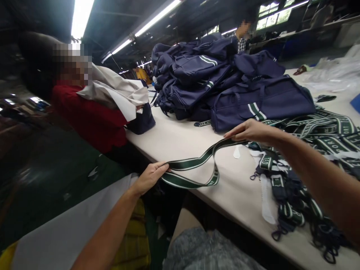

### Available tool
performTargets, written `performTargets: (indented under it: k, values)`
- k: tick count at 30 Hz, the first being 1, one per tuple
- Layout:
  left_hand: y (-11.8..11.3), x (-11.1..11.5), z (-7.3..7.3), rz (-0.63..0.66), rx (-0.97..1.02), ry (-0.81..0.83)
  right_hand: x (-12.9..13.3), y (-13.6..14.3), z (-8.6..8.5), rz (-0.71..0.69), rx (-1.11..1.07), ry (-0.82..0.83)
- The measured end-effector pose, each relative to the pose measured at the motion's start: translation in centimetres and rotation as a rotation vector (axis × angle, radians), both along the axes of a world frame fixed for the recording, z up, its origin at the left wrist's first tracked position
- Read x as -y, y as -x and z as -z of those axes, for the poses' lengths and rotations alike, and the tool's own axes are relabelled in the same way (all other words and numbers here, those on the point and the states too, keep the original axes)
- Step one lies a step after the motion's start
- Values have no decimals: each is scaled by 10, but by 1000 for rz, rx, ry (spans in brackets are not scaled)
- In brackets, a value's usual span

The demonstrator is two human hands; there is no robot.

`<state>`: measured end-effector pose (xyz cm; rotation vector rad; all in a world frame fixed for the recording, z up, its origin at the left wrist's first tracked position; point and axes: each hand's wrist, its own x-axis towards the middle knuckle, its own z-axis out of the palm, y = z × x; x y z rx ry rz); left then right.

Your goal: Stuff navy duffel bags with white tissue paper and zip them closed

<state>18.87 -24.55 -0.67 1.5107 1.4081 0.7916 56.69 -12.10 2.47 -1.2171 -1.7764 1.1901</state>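
A green webbing strap (187, 164) with white edge stripes stretches between my two hands, its slack looping over the table's front edge. My left hand (153, 175) pinches one part of it at the near edge. Further right and higher, my right hand (250, 131) is closed on another stretch, just in front of a navy duffel bag (281, 95). Beneath and beyond my right forearm lies a heap of similar lettered straps (332, 127). Black clips (277, 235) hang from the ends of several straps at the right front.
A pile of navy bags (194, 71) covers the back of the pale table (180, 140). On the left a person in a red top (87, 116) handles white cloth (115, 88). Clear plastic (334, 73) lies at the far right; a yellow crate (135, 240) stands below left.
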Motion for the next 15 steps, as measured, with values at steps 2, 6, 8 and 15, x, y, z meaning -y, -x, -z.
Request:
performTargets:
  k: [2, 6, 8, 15]
  values:
    - [-14, -3, -2, 47, -38, -25, 23, 38, 13, -203, -156, 207]
    - [-40, -9, -8, 85, -5, -62, 57, 96, 29, -387, -236, 242]
    - [-49, -10, -10, 91, 165, 4, 65, 109, 37, -471, -256, 246]
    - [-53, -3, -18, 101, 727, 109, 68, 100, 63, -508, -371, 502]
